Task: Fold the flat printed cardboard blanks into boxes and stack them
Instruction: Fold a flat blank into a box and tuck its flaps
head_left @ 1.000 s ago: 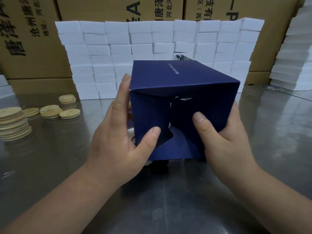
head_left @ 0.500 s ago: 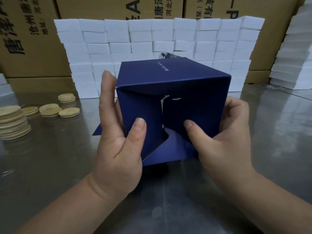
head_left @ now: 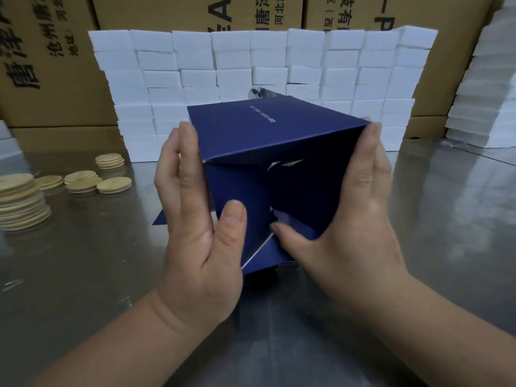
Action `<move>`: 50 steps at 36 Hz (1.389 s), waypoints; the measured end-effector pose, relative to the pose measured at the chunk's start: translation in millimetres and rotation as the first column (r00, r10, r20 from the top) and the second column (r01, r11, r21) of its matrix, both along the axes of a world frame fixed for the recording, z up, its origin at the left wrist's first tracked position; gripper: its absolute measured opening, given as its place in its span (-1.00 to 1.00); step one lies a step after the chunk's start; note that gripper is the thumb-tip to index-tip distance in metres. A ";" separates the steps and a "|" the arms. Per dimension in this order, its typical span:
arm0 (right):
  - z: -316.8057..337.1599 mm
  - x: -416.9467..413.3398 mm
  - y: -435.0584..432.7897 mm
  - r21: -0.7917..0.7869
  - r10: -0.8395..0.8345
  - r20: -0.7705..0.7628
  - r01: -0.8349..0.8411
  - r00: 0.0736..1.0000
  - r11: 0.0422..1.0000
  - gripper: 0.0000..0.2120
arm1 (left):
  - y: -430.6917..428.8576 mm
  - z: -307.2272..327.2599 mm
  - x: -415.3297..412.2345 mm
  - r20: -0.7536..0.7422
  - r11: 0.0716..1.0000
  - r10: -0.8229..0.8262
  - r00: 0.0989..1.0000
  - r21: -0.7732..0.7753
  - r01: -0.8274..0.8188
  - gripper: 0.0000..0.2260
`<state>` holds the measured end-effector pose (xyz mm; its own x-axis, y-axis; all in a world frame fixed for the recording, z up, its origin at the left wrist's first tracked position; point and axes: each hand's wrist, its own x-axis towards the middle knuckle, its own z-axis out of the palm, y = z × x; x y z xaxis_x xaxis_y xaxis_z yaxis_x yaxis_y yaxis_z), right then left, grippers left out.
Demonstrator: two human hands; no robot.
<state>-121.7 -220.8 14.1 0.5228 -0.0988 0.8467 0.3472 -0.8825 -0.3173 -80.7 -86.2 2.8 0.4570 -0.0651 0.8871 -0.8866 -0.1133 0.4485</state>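
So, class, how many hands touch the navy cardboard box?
2: left hand on the left side of the navy box, right hand on its right side, thumbs on front flaps. None hidden.

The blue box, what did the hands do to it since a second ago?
The right hand uncurled its fingers, laying them flat along the right side of the blue box, and its thumb slid down to the bottom flap. The gap between the front flaps shrank. The left hand stayed put, thumb on the front. The wooden discs and white blocks did not move.
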 end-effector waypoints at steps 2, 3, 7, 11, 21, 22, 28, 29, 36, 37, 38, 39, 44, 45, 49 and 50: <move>-1.3 -0.7 -1.3 -0.014 -0.001 -0.044 0.000 0.999 1.000 0.18 | 0.4 2.4 -2.1 0.024 0.998 -0.068 0.997 -0.003 0.068 -0.50; 0.4 -1.8 -0.1 -0.030 -0.007 -0.068 0.005 0.998 1.000 0.17 | 1.3 3.6 -1.8 0.038 0.999 -0.052 0.998 0.017 0.052 -0.48; 1.7 -0.5 -0.2 -0.026 -0.072 -0.085 0.071 0.994 0.997 0.12 | 3.4 3.4 -2.4 0.119 0.990 0.076 0.990 0.108 -0.089 -0.46; 1.4 1.7 -2.5 -0.003 -0.110 -0.087 0.110 0.990 0.994 0.15 | 3.0 2.8 -4.0 0.182 0.974 0.123 0.976 0.165 -0.154 -0.45; 1.8 7.3 -6.4 -0.011 -0.159 -0.064 0.158 0.985 0.987 0.19 | 2.1 1.6 -6.3 0.168 0.977 0.079 0.983 0.181 -0.109 -0.49; 2.2 7.7 -6.7 -0.010 -0.155 -0.057 0.155 0.986 0.988 0.18 | 2.0 1.3 -6.6 0.171 0.976 0.079 0.982 0.185 -0.111 -0.49; 1.7 7.0 -8.0 0.026 -0.058 0.013 0.057 0.998 0.998 0.06 | 2.6 3.0 -4.0 0.197 0.976 0.116 0.973 0.161 -0.149 -0.50; 2.1 6.1 -8.9 0.033 -0.032 0.026 0.032 0.999 0.999 0.02 | 3.5 3.7 -3.1 0.199 0.976 0.117 0.973 0.156 -0.149 -0.50; -0.3 1.5 -13.0 0.150 0.357 0.046 -0.360 0.933 0.921 -0.16 | 9.0 12.2 2.8 0.063 1.000 -0.023 0.998 -0.009 0.023 -0.45; -1.5 1.9 -13.5 0.147 0.391 0.065 -0.396 0.918 0.906 -0.20 | 8.9 13.4 2.5 0.041 0.996 -0.074 0.996 -0.050 0.076 -0.46; -2.5 2.4 -14.2 0.152 0.421 0.089 -0.430 0.903 0.890 -0.23 | 9.0 14.3 2.4 0.023 0.989 -0.112 0.993 -0.090 0.114 -0.46; -3.1 2.7 -15.4 0.162 0.449 0.116 -0.463 0.886 0.871 -0.26 | 9.2 15.1 2.3 0.010 0.984 -0.132 0.991 -0.122 0.132 -0.45; -0.9 3.2 -19.9 0.083 0.433 0.233 -0.462 0.871 0.883 -0.49 | 11.5 18.9 4.2 -0.028 0.982 -0.075 0.997 -0.174 0.069 -0.41; 0.1 3.2 -20.8 0.068 0.422 0.249 -0.450 0.872 0.890 -0.52 | 12.5 19.1 4.5 -0.028 0.986 -0.042 0.999 -0.165 0.037 -0.45; 3.0 4.2 -25.8 0.019 0.354 0.313 -0.379 0.881 0.925 -0.60 | 15.0 19.6 6.2 -0.103 0.981 0.078 0.992 -0.170 -0.095 -0.70; 3.2 4.4 -27.1 0.013 0.334 0.327 -0.357 0.884 0.934 -0.59 | 13.5 20.5 5.9 -0.150 0.973 0.077 0.986 -0.205 -0.107 -0.74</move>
<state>-117.3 -247.9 17.3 0.2430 -0.0265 0.9697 0.7176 -0.6677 -0.1981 -74.7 -72.7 23.3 0.5730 0.1654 0.8027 -0.8033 -0.0809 0.5901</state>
